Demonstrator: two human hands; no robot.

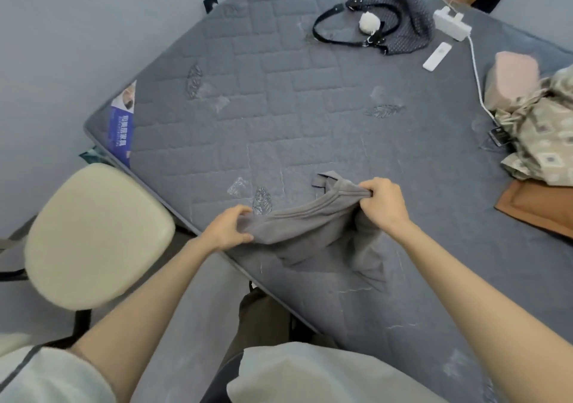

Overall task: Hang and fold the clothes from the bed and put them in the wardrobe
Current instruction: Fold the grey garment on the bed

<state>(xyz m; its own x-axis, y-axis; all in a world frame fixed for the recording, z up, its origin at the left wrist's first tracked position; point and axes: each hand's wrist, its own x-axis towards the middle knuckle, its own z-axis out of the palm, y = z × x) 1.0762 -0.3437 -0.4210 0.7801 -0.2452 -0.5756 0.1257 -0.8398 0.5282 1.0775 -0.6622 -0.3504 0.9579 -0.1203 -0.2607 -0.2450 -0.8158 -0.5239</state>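
A grey garment (313, 232) hangs stretched between my two hands just above the near edge of the grey quilted mattress (279, 108). My left hand (228, 227) pinches its left end between thumb and fingers. My right hand (383, 201) grips the ribbed edge at its right end, fingers curled round the cloth. The lower part of the garment droops onto the mattress. A patterned beige garment (539, 142) lies crumpled at the right edge, over a brown folded item (539, 210).
A cream stool (96, 235) stands left of the bed corner. At the far end lie a dotted dark bag with black straps (400, 18), a white power strip with cable (451, 25), a white remote (436, 56) and a pink item (514, 73).
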